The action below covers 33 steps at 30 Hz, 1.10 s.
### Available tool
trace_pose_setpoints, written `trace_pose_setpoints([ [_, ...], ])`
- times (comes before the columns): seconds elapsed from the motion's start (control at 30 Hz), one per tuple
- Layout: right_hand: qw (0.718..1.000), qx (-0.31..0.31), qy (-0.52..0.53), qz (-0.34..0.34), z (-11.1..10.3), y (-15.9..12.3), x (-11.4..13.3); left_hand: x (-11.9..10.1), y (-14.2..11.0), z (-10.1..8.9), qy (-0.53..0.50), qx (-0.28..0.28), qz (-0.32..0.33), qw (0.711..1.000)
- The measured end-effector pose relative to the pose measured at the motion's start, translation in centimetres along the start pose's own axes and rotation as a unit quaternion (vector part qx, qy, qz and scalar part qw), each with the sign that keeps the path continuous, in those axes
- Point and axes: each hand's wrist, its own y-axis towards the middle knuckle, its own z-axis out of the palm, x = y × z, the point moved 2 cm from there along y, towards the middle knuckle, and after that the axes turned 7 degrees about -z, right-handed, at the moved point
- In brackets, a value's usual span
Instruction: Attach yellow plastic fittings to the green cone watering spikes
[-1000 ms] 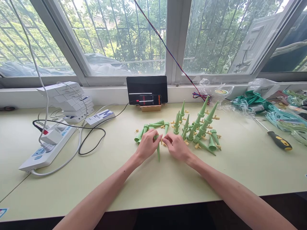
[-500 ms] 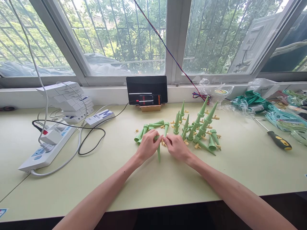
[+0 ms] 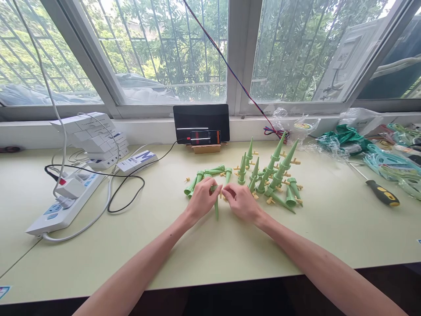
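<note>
My left hand is closed around a green watering spike, whose tapered tip points down toward the table. A small yellow valve shows at the spike's side, between my two hands. My right hand pinches at this valve with thumb and forefinger; its other fingers are curled in. Behind my left hand lie several loose green spikes. To the right of my right hand, several green spikes with yellow valves stand upright or lie on their sides.
A phone leans against a black tablet at the back. On the left are a power strip, cables and stacked white boxes. A screwdriver and plastic-wrapped items lie on the right.
My hands have drawn slightly apart at the fingertips, showing the yellow valve between them. The spike in my left hand has shifted a little up and left.
</note>
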Motion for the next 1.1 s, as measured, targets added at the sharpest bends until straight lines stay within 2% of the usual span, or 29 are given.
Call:
trace_pose_setpoints([
  [0.17, 1.000, -0.007, 0.015, 0.003, -0.06, -0.02, 0.19, -0.04, 0.01, -0.07, -0.015, -0.006, -0.012, 1.000],
  [0.7, 0.999, -0.044, 0.008, 0.021, -0.49, 0.07, -0.23, -0.21, 0.26, -0.34, -0.141, 0.070, -0.080, 0.984],
  [1.1, 0.998, -0.046, 0.001, 0.032, -0.75, 0.11, -0.02, -0.08, 0.23, -0.18, -0.118, 0.055, -0.022, 0.991],
])
